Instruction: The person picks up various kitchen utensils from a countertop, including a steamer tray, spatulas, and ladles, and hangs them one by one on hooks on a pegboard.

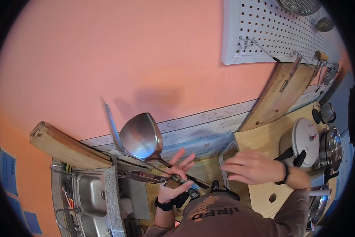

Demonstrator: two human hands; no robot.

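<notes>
My left hand (176,180) is closed round the handles of several kitchen utensils held in a bunch. Among them are a metal wok spatula (142,139) with its broad blade up, a long thin metal utensil (113,127) beside it, seen nearly edge-on, and a shorter utensil (144,177) pointing left, its kind unclear. My right hand (248,167) is raised to the right, slightly blurred, with fingers extended and nothing visible in it. It is apart from the utensils and overlaps the view of the wooden worktop (260,148).
A pressure cooker (306,142) and other pots stand on the worktop at the right. Above it hangs a white pegboard (269,32) with utensils on hooks; a wooden board (278,94) leans on the wall. A double steel sink (91,192) and wooden boards (70,145) are at left.
</notes>
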